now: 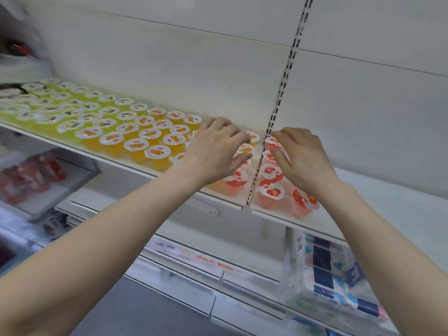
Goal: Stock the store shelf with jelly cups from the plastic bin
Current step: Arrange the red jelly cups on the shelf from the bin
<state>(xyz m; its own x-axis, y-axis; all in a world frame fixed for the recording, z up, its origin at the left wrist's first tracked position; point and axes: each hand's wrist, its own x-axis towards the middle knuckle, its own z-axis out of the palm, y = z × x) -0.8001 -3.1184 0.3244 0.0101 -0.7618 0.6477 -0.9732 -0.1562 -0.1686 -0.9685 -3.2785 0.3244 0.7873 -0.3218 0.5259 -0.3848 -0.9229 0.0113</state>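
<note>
2 hands (215, 151) (303, 161) palm-down over shelved jelly cups (271, 190)

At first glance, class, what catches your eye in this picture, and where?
Two bare arms reach up the middle, left hand and right hand over red jelly cups at the seam in the shelf. Left of them, rows of orange cups, then green cups, fill it.

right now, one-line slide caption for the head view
Left hand and right hand over strawberry jelly cups on a store shelf
</note>
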